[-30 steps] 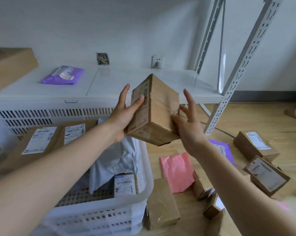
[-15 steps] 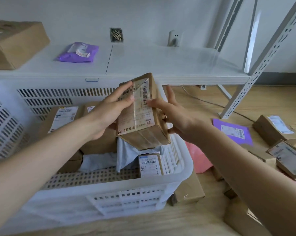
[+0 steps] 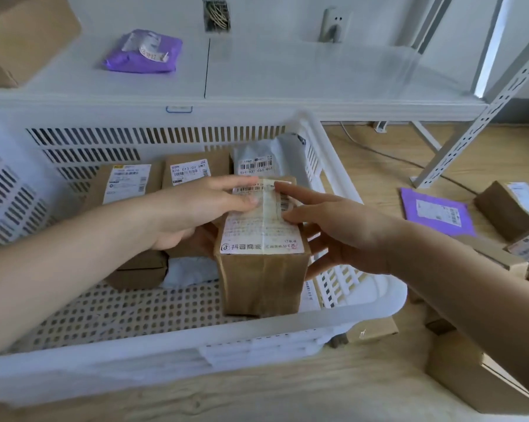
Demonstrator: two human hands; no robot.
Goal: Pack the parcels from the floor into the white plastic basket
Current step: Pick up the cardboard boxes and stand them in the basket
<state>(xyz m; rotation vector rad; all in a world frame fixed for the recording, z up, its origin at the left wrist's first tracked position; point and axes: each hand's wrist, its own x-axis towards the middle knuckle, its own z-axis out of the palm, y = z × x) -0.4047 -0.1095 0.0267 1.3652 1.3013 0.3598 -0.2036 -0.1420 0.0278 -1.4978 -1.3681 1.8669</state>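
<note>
Head view: taped cardboard parcel stands inside the white plastic basket, near the right front corner, label up. Left hand and right hand flank it, fingers straight and spread, touching top and sides — no curl. Looks stiff, light; tape likely slick (take it by opposite side faces). Other boxes and a grey mailer crowd behind; purple mailer on the floor.
</note>
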